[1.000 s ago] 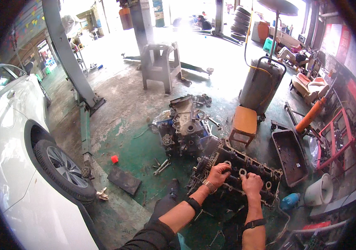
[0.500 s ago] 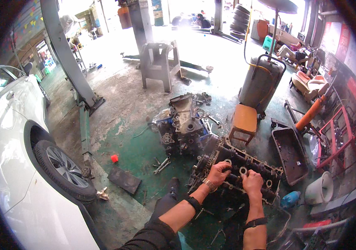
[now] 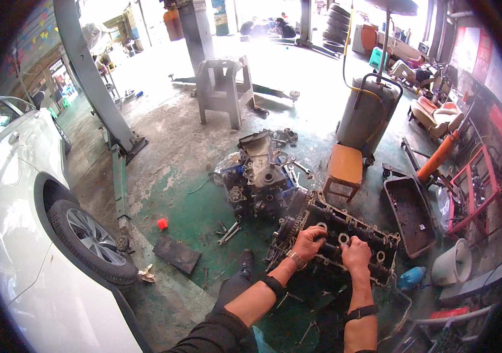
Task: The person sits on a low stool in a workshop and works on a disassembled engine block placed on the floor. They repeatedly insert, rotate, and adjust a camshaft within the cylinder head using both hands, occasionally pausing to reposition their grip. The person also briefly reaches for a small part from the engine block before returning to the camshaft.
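Observation:
A dark, greasy engine part (image 3: 373,236) with long rows of shafts and round ring-shaped openings along its middle lies on the floor before me. My left hand (image 3: 308,243) is over its left half, fingers pinched together beside one pale ring; what they hold, if anything, is too small to make out. To the right, my right hand (image 3: 356,256) is closed just below another pale ring (image 3: 344,238), near the part's centre. Its fingertips point down to the part, and whatever they grip is hidden.
Beyond stands another engine block (image 3: 261,167), with wrenches (image 3: 301,167) beside it. A wooden stool (image 3: 345,165), a black tray (image 3: 410,215) and a white bucket (image 3: 452,262) are at right. A white car (image 3: 39,194) fills the left; a dark flat plate (image 3: 176,254) lies nearer.

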`<state>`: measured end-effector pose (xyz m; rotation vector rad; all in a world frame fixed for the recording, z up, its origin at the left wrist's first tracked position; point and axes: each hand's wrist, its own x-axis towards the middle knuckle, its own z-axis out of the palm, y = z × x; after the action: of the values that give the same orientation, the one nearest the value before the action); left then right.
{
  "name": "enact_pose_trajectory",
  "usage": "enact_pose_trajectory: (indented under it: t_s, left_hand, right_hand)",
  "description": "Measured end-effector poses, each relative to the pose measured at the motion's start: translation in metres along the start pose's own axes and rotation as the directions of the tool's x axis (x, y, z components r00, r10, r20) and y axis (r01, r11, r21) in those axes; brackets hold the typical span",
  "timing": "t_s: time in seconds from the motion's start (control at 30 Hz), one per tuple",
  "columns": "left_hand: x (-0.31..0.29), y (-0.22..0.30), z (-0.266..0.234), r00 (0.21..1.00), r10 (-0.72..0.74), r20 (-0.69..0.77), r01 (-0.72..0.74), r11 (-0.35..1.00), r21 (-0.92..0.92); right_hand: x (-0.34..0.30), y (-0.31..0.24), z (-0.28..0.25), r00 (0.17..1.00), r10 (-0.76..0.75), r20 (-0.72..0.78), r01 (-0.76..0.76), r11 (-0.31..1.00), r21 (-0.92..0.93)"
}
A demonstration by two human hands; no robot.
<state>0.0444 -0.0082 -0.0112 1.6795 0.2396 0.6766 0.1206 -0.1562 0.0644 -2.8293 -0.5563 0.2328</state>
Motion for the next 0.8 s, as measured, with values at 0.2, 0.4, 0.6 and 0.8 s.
enact_pose_trajectory:
  t_s: [0.2, 0.4, 0.6, 0.8]
  left_hand:
    - [0.0007, 0.0007, -0.0037, 0.997, -0.017, 0.078, 0.012, 0.998, 0.067]
    - [0.0007, 0.0007, -0.0040, 0.998, 0.008, 0.063, -0.013, 0.997, 0.078]
    - [0.0007, 0.0023, -0.0043, 0.998, 0.000, 0.071, -0.006, 0.996, 0.083]
    - [0.0014, 0.0049, -0.0060, 0.997, 0.001, 0.075, -0.007, 0.997, 0.078]
  right_hand:
    - [-0.0022, -0.0054, -0.0040, 0.998, 0.056, 0.007, -0.056, 0.997, -0.046]
    - [-0.0031, -0.0016, -0.0032, 1.000, -0.007, -0.023, 0.007, 1.000, -0.026]
    - [-0.0015, -0.0043, 0.0000, 0.999, 0.044, -0.010, -0.044, 0.998, -0.054]
    - [-0.0033, -0.0016, -0.0019, 1.000, -0.009, -0.026, 0.008, 0.999, -0.049]
